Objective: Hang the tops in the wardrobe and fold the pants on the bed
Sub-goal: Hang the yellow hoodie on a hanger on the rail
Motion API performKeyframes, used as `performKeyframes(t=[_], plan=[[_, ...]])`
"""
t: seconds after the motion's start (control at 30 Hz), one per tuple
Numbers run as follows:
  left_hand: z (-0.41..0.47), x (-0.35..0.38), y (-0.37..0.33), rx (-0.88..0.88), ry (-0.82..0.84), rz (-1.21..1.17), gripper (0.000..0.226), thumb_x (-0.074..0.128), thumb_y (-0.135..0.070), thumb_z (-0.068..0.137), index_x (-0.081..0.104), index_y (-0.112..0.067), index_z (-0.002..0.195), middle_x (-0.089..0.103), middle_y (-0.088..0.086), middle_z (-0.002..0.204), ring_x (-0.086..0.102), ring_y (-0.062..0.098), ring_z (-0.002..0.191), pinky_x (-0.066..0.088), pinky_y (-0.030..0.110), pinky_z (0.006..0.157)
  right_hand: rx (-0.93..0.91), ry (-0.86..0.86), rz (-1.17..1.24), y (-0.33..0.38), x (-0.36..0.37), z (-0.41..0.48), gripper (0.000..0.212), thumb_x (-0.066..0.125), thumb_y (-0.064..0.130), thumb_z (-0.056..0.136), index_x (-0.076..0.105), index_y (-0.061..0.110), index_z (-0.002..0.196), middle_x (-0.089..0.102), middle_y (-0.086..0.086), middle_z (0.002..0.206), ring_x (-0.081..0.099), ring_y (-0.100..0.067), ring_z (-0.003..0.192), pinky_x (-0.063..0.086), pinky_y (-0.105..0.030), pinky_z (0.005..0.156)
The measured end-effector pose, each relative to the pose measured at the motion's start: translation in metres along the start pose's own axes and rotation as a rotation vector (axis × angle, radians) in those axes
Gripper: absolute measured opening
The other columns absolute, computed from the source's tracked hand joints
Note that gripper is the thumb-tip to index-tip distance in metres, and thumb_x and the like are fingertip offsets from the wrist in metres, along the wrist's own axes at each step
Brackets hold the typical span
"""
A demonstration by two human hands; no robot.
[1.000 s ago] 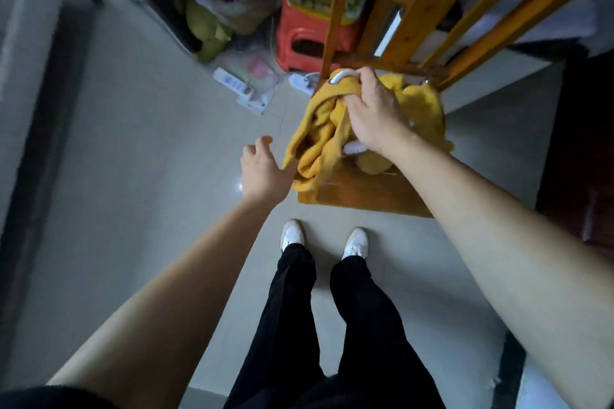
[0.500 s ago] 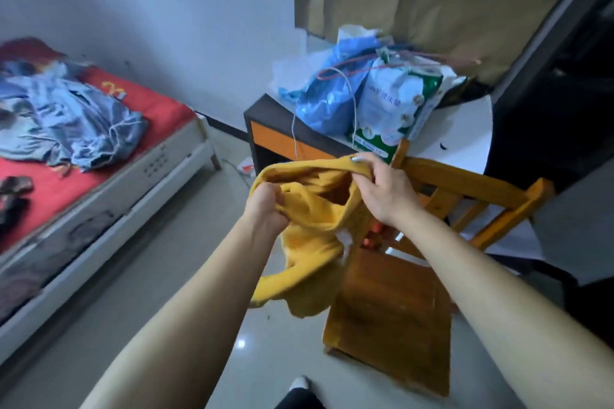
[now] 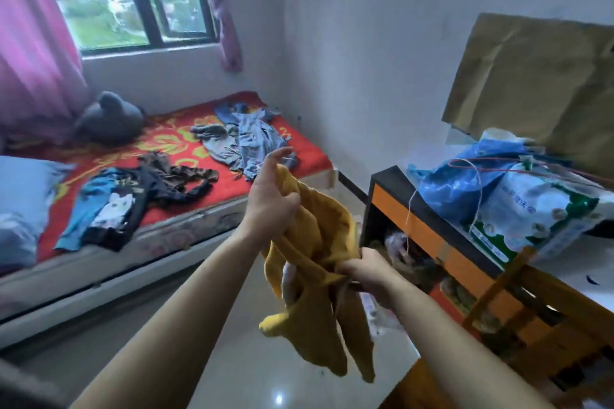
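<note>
Head view: left hand (image 3: 270,201), right hand (image 3: 367,271) clutch bunched top (image 3: 319,236); white part (image 3: 288,276) inside, possibly a hanger, may slip out.

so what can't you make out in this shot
All head view.
Wardrobe: outside the frame.
Hanger: just a white sliver; the yellow top covers the rest.
Right hand: its fingertips are buried in the cloth.
Clothes on the bed: blurred, tops or pants unclear.
Chair: cut by the right and bottom edges.
</note>
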State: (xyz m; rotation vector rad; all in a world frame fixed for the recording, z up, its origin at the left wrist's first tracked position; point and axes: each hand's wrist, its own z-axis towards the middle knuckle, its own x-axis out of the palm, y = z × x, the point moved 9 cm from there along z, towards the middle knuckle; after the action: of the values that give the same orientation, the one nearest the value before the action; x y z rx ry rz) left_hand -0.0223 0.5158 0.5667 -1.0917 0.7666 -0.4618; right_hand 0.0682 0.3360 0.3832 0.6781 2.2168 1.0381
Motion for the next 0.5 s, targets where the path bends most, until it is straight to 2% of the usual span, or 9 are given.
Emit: performKeyframes(t=[0.03,0.1,0.17,0.23,0.3,0.37,0.43,0.5], plan=[[-0.006,-0.021,0.001,0.027,-0.057,0.120,0.076,0.053,0.007,0.076,0.046,-0.043,0.132,0.050,-0.003,0.076,0.053,0.014,0.069,0.059,0.037,0.069,0.008,0.024,0.041,0.002,0.014,0.002,0.062,0.082,0.041,0.062,0.059,0.012,0.112,0.071,-0.011,0.101,0.071,-0.027,0.092,0.060,-0.045,0.084],[-0.021,-0.060,0.010,0.041,-0.113,0.288,0.077,0.053,0.004,0.075,0.044,-0.046,0.133,0.059,0.004,0.078,0.058,0.014,0.068,0.059,0.042,0.069,0.029,0.065,0.085,0.010,0.043,0.001,0.046,0.081,0.041,0.073,0.066,0.009,0.102,0.072,-0.012,0.094,0.070,-0.029,0.093,0.057,-0.047,0.089],[-0.037,-0.098,0.022,0.011,-0.173,0.456,0.077,0.054,0.002,0.075,0.042,-0.048,0.134,0.064,0.000,0.083,0.062,0.012,0.074,0.060,0.041,0.071,0.046,0.128,0.099,0.017,0.077,-0.001,0.030,0.072,0.037,0.087,0.070,0.008,0.091,0.074,-0.014,0.087,0.069,-0.030,0.092,0.056,-0.046,0.089],[-0.054,-0.137,0.034,-0.067,-0.249,0.602,0.076,0.056,0.000,0.074,0.043,-0.044,0.134,0.064,-0.007,0.080,0.062,0.011,0.072,0.059,0.037,0.071,0.019,0.155,0.056,0.028,0.111,-0.001,0.034,0.062,0.040,0.094,0.070,0.006,0.099,0.074,-0.013,0.089,0.069,-0.030,0.094,0.055,-0.047,0.091],[-0.072,-0.179,0.053,-0.199,-0.325,0.667,0.071,0.060,-0.003,0.075,0.045,-0.035,0.136,0.063,-0.010,0.083,0.061,0.010,0.073,0.057,0.032,0.070,-0.111,0.123,-0.023,0.054,0.142,-0.001,0.041,0.052,0.045,0.098,0.067,0.008,0.107,0.071,-0.009,0.096,0.068,-0.028,0.096,0.055,-0.048,0.095],[-0.091,-0.222,0.073,-0.318,-0.395,0.730,0.057,0.063,-0.009,0.078,0.053,-0.026,0.132,0.067,-0.006,0.094,0.063,0.016,0.080,0.055,0.030,0.071,-0.292,0.108,-0.075,0.091,0.175,-0.005,0.042,0.046,0.050,0.100,0.067,0.013,0.101,0.070,-0.006,0.094,0.067,-0.025,0.092,0.056,-0.047,0.091],[-0.110,-0.267,0.090,-0.402,-0.499,0.795,0.035,0.065,-0.022,0.083,0.062,-0.022,0.117,0.070,-0.002,0.098,0.065,0.020,0.084,0.056,0.031,0.073,-0.456,0.124,-0.090,0.133,0.209,-0.024,0.040,0.046,0.048,0.101,0.067,0.017,0.088,0.068,-0.002,0.084,0.067,-0.024,0.086,0.055,-0.043,0.084],[-0.130,-0.316,0.109,-0.488,-0.622,0.785,0.022,0.062,-0.039,0.088,0.066,-0.022,0.101,0.070,-0.004,0.089,0.065,0.018,0.077,0.059,0.035,0.074,-0.571,0.161,-0.044,0.171,0.241,-0.041,0.035,0.049,0.044,0.102,0.066,0.018,0.085,0.067,0.003,0.080,0.065,-0.021,0.083,0.052,-0.034,0.075]])
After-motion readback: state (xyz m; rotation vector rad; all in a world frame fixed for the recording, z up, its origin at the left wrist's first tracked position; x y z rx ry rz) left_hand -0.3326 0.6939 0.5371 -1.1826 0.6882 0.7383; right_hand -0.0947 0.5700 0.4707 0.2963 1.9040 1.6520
